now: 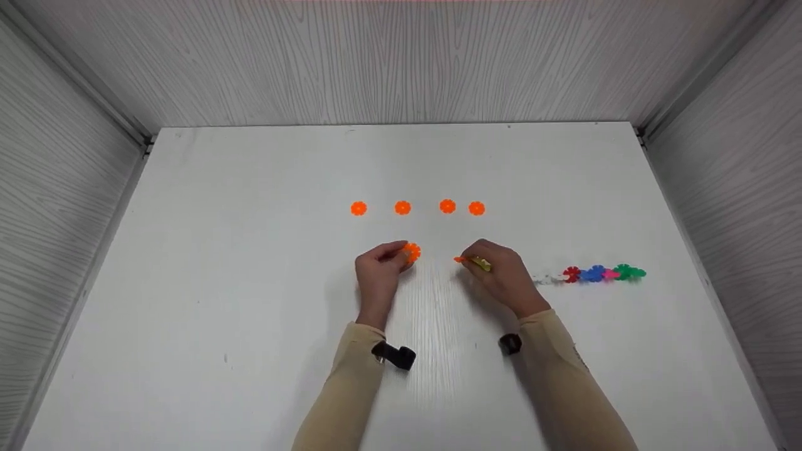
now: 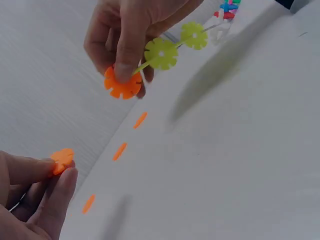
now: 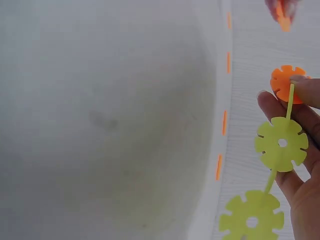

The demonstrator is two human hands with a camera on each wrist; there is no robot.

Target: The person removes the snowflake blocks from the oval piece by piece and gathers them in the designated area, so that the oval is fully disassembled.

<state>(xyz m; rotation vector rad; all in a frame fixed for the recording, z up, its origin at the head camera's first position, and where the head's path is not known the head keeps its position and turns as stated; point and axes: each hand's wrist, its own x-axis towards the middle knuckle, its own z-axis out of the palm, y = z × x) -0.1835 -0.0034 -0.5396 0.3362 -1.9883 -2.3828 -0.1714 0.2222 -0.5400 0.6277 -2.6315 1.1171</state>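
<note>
Now both hands pinch orange discs

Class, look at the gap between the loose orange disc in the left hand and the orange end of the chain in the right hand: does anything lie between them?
Nothing visible: only bare white tabletop separates the orange notched plastic disc from the chain's orange end disc.

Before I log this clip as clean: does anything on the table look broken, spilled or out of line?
Nothing stands out. Four orange discs lie flat in a fairly even row. The left hand pinches one orange disc; the right hand holds the orange end of a linked chain trailing along the white table. No visible damage.
</note>
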